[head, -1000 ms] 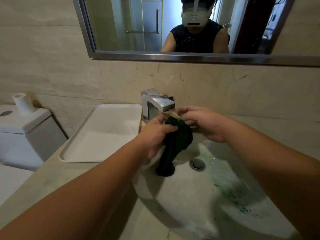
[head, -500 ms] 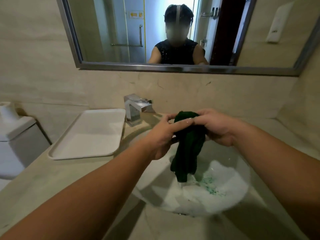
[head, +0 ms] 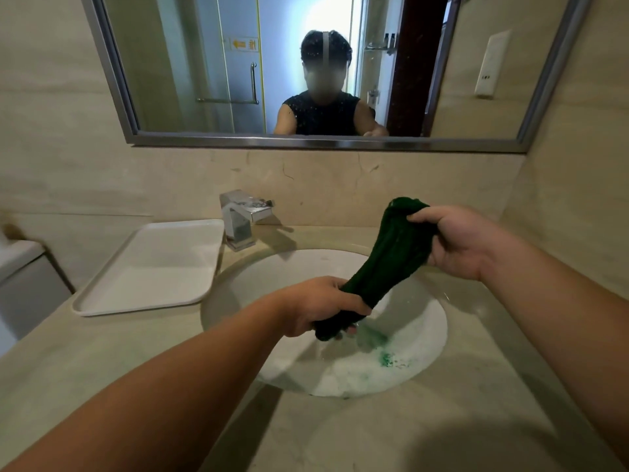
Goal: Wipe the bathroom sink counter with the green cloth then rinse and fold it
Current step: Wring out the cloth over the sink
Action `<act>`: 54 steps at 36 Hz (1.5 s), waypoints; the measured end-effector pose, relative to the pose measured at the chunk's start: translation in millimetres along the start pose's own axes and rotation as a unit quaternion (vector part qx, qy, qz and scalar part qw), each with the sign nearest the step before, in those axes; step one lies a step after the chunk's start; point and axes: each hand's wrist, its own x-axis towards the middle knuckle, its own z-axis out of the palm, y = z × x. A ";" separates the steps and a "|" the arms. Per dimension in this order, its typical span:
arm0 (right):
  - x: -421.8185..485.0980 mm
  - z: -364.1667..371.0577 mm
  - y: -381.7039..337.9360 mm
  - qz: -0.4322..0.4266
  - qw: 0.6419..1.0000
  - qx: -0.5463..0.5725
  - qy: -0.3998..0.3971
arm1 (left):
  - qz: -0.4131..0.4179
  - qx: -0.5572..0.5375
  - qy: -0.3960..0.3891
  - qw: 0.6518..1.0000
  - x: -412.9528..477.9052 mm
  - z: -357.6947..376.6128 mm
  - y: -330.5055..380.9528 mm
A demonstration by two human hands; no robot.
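The dark green cloth (head: 388,253) is bunched into a thick rope and stretched slantwise above the round white sink (head: 258,277). My right hand (head: 459,243) grips its upper end at the back right of the basin. My left hand (head: 320,306) is closed around its lower end, low over the bowl. Water drips from that lower end. Green-tinted foam lies in the bottom of the basin. The beige stone counter (head: 391,434) runs around the sink.
A square chrome faucet (head: 243,218) stands behind the sink at the left. A white tray (head: 153,267) rests on the counter left of it. A toilet tank (head: 20,267) is at the far left. A mirror (head: 323,69) hangs on the wall above.
My left hand slid down the cloth from the top to its lower end. My right hand moved right and kept the upper end, pulling the cloth out slantwise. The view tilted up.
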 end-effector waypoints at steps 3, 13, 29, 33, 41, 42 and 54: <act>-1.1 -8.4 5.8 -0.001 0.999 -0.023 0.045 | -0.019 -0.049 -0.010 0.999 -1.4 1.9 1.9; -42.9 16.8 -17.2 -0.126 0.944 -0.283 -0.113 | 0.011 -0.289 -0.116 0.950 -12.6 3.1 43.4; -30.8 10.7 54.9 -0.480 0.543 -0.688 -0.039 | 0.091 -0.270 -0.081 0.955 -27.0 -12.5 60.2; -19.6 15.4 54.8 -0.573 0.480 -0.663 0.026 | 0.050 -0.149 -0.201 0.967 -30.1 -5.7 72.2; -20.7 21.3 41.0 -0.340 0.451 -0.825 0.032 | 0.003 0.300 -0.003 0.954 -4.9 11.8 76.3; -22.8 24.9 40.7 -0.302 0.466 -0.832 0.022 | 0.026 0.383 0.041 0.922 -1.2 17.4 74.3; -5.1 9.3 25.0 0.021 0.761 -0.633 -0.143 | 0.233 0.533 0.174 0.794 14.2 37.5 37.6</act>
